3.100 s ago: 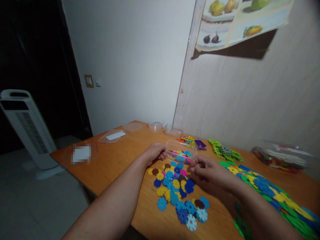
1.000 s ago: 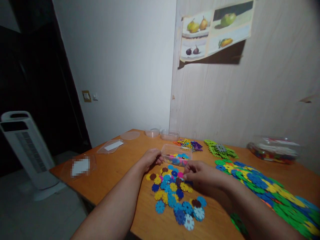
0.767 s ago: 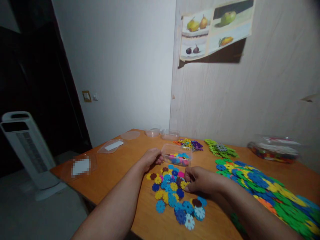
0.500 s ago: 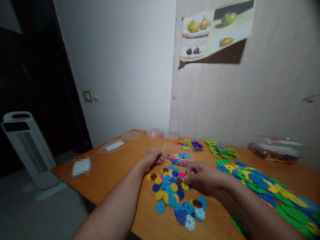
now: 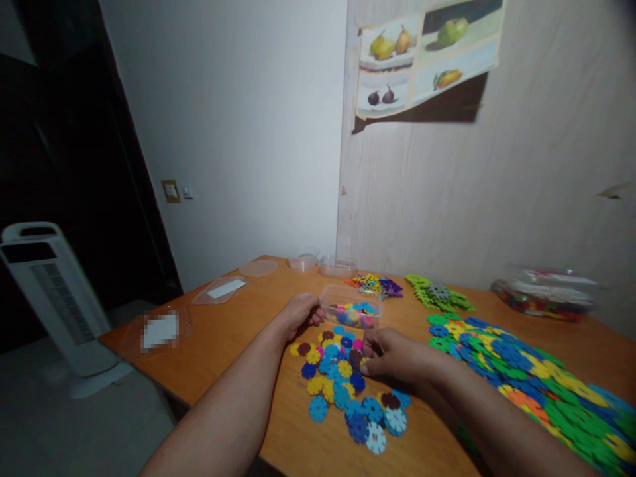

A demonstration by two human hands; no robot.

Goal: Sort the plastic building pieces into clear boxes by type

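Note:
My left hand (image 5: 304,313) has its fingers curled against the left wall of a clear plastic box (image 5: 370,306), which holds pink, yellow and blue notched plastic discs. In front of the box lies a loose pile of notched flower-shaped discs (image 5: 342,368) in yellow, blue, dark blue, brown, pink and pale blue. At the right edge of this pile is my right hand (image 5: 385,352). Its fingers and thumb are bent inward by a brown disc (image 5: 356,358) and a yellow one; whatever they hold is hidden.
Larger green, blue, yellow and orange discs (image 5: 521,371) spread along the right. Behind are green pieces (image 5: 437,293), small mixed pieces (image 5: 375,285) and clear tubs (image 5: 338,267). Lids (image 5: 218,290) lie at left; a filled container (image 5: 546,295) stands far right.
My right hand has moved slightly left and down, away from the box's front corner and onto the disc pile. My left hand stays at the box. The view has shifted slightly.

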